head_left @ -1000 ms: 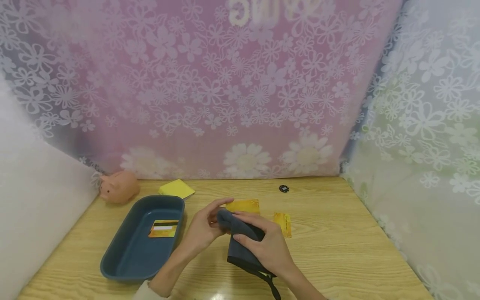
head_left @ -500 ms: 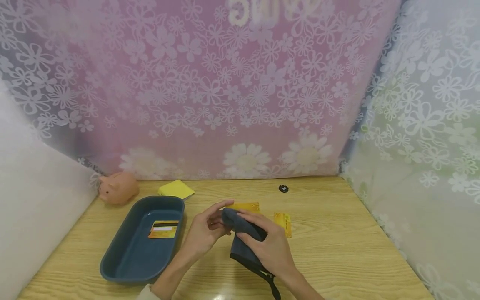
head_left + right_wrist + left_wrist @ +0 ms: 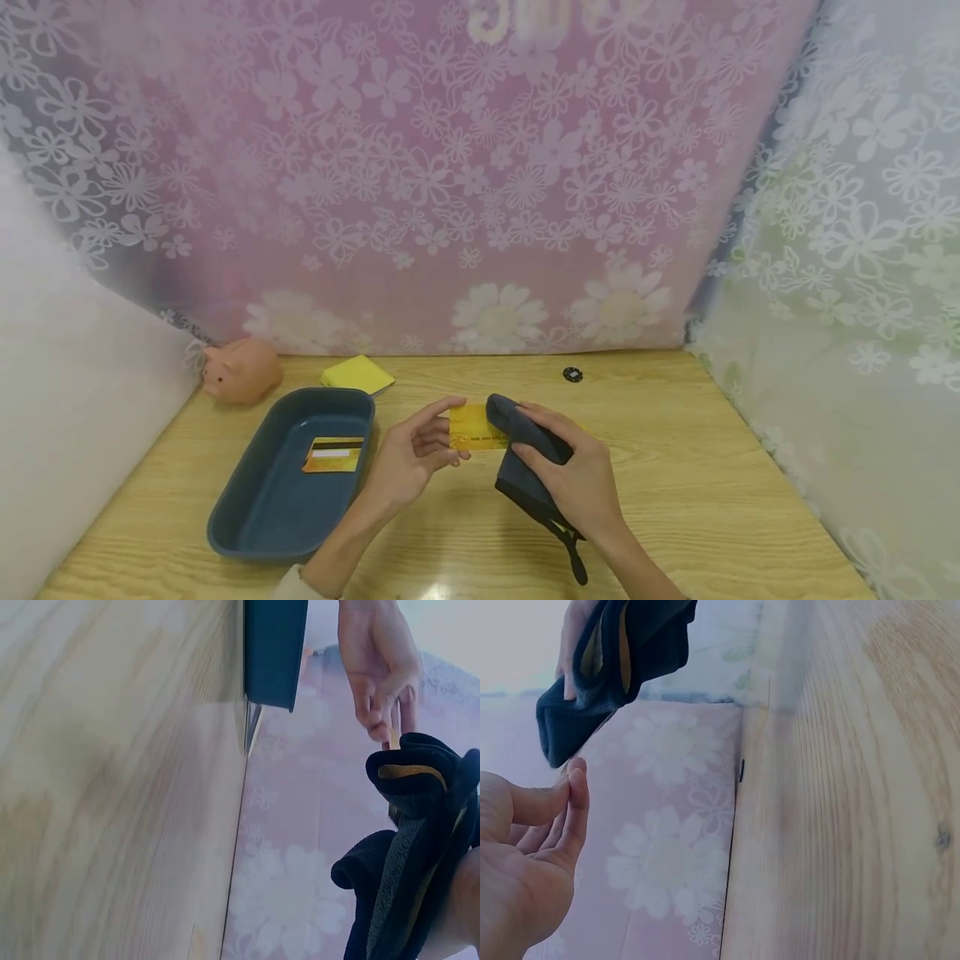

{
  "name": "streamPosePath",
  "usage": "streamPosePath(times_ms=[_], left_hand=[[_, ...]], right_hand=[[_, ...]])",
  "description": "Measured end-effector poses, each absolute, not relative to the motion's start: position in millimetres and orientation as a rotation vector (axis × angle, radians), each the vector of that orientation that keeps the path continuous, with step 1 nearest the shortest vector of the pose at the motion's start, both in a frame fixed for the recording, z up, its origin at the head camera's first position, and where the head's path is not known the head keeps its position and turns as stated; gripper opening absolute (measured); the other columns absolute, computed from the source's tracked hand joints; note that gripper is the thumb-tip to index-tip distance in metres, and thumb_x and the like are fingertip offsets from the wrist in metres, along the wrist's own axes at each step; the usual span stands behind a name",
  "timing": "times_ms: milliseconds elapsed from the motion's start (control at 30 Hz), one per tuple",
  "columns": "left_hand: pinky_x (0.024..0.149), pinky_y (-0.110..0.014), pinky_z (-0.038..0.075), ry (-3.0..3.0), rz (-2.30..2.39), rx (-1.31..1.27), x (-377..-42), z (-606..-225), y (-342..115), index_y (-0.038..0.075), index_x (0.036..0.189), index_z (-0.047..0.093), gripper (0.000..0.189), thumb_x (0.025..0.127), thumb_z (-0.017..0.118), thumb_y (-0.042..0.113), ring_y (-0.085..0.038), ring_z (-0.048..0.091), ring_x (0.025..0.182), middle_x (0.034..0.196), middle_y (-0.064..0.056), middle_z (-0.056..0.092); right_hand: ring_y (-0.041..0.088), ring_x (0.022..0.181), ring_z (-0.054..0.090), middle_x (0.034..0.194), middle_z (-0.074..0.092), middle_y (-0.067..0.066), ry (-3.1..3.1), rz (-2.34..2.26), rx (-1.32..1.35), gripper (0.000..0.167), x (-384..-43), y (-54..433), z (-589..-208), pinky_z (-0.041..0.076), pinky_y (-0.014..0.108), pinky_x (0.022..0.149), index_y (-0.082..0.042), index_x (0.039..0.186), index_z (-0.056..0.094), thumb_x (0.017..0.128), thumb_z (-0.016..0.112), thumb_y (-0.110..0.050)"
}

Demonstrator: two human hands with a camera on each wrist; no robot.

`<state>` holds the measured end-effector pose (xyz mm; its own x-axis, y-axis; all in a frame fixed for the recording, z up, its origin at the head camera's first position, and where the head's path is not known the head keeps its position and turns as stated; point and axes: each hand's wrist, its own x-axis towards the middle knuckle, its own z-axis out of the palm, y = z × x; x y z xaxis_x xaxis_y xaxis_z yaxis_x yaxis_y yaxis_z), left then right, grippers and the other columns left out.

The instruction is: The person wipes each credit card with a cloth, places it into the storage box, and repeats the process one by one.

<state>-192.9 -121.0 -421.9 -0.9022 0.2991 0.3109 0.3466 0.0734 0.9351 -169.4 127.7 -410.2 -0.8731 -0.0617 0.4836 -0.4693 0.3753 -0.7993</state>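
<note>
My left hand (image 3: 405, 462) holds a yellow bank card (image 3: 474, 427) at its left end, index finger along the top edge and thumb at the bottom. A line of raised digits shows on the card. My right hand (image 3: 581, 471) grips a folded dark blue cloth (image 3: 536, 479) with black edging and a hanging loop. The cloth's upper fold wraps over the card's right end and hides it. In the right wrist view, the fingertips of my left hand (image 3: 382, 682) pinch the card's edge right beside the cloth (image 3: 412, 802). The left wrist view shows this cloth (image 3: 615, 675) above my left fingertips.
A dark blue tray (image 3: 232, 508) stands at left with another yellow card (image 3: 337, 454) inside, stripe side up. Behind it are a pink piggy bank (image 3: 243, 371) and a yellow notepad (image 3: 360, 375). A black poker chip (image 3: 573, 374) lies at the back of the wooden table (image 3: 712, 483).
My right hand has moved right with the cloth, uncovering the left part of the card. My left hand stays nearly in place. The head view has shifted slightly.
</note>
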Motion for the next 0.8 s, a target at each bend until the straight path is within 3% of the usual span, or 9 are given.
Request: streamPosePath(times_ms=[567,800], left_hand=[[0.083,-0.032,0.063,-2.338,-1.988,-0.571,-196,-421,-119,0.018,0.148,0.058,0.066,0.09,0.073,-0.01,-0.023,0.072,0.092,0.109,-0.013,0.068],[0.082,-0.033,0.064,-2.326,-2.0,-0.582,-195,-421,-115,0.017,0.148,0.059,0.065,0.09,0.072,-0.012,-0.026,0.073,0.091,0.108,-0.014,0.069]], right_hand=[[0.024,0.125,0.066,0.138,0.067,-0.004,-2.303,1.387,0.223,0.046,-178,170,-409,0.055,0.013,0.085,-0.03,0.134,0.072,0.09,0.084,-0.023],[0.012,0.126,0.063,0.139,0.067,-0.006,-2.253,1.479,0.316,0.046,-173,161,-410,0.057,0.017,0.087,-0.031,0.133,0.072,0.09,0.084,-0.02]])
